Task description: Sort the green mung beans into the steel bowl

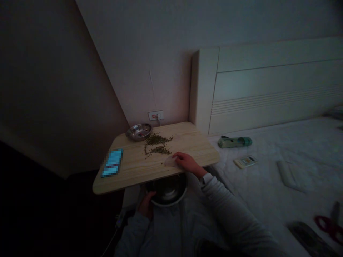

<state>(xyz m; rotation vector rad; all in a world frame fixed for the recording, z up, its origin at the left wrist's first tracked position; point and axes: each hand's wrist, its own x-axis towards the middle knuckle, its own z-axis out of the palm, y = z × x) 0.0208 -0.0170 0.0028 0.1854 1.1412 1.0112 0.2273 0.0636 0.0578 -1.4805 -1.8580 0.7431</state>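
Note:
My left hand (pixel 146 205) grips the rim of a deep metal bowl (pixel 169 203), held below the table's front edge; the tabletop hides its far rim. Over the wooden tabletop (pixel 131 160), my right hand (pixel 187 162) is closed on a thin translucent piece (pixel 170 161), whose exact kind I cannot make out. Beyond that piece lie scattered small green beans (pixel 160 150), spread in two rough patches. A few loose ones lie near the front edge.
A shallow metal bowl (pixel 139 132) stands at the table's back left, and a lit phone (pixel 113 163) lies at its left. On the bed to the right are a green bottle-like object (pixel 234 142), a pale phone-like object (pixel 245 162) and red-handled scissors (pixel 331 223).

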